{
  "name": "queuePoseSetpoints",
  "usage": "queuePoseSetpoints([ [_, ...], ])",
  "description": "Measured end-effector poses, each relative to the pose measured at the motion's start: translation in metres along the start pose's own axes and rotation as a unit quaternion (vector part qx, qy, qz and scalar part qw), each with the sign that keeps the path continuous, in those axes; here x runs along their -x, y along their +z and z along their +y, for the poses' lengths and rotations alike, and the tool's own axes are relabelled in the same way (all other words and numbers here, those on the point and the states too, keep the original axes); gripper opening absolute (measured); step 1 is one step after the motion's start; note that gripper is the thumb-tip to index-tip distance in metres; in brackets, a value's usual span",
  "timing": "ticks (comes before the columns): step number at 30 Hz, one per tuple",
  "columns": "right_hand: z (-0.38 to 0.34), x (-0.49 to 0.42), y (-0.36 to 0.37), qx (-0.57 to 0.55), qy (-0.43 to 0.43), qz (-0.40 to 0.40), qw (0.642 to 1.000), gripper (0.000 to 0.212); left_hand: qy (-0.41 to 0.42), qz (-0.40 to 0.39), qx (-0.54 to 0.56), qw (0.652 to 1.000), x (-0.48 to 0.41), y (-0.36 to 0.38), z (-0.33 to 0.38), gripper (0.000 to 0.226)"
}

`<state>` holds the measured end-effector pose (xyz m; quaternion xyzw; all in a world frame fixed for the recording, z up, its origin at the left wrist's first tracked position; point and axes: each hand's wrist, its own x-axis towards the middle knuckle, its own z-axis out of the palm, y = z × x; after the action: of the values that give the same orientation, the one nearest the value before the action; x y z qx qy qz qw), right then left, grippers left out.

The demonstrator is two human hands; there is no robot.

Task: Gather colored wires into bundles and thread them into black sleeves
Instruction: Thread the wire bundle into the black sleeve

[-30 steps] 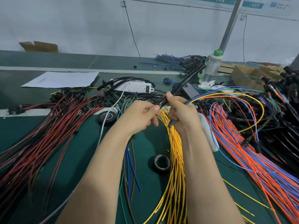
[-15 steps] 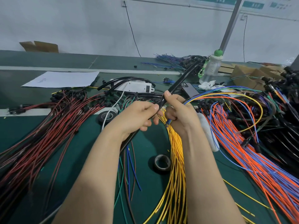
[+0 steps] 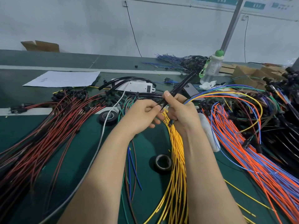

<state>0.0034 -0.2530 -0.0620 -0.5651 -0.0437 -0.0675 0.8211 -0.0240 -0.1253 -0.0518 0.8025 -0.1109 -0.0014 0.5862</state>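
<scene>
Above the green surface [image 3: 77, 159], your left hand [image 3: 140, 117] pinches the black sleeve [image 3: 182, 84], which angles toward one o'clock; your right hand [image 3: 181, 112] clutches the looping colored wires [image 3: 226, 96]. Both look light and floppy, so grip near their ends.
</scene>
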Motion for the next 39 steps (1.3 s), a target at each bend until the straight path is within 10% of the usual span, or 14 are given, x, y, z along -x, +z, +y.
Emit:
queuePoseSetpoints([
  [21, -0.003, 0.001, 0.000, -0.001, 0.003, 0.034, 0.999, 0.019, 0.000, 0.019, -0.044, 0.999, -0.003, -0.005, -0.005, 0.035],
  [27, -0.004, 0.003, -0.002, -0.006, 0.052, -0.048, 0.997, 0.019, -0.015, -0.023, 0.056, 0.998, 0.000, -0.004, -0.003, 0.029],
  [39, -0.003, -0.002, 0.002, 0.054, 0.028, 0.056, 0.997, 0.026, -0.104, -0.001, 0.206, 0.973, 0.000, -0.005, -0.002, 0.019],
])
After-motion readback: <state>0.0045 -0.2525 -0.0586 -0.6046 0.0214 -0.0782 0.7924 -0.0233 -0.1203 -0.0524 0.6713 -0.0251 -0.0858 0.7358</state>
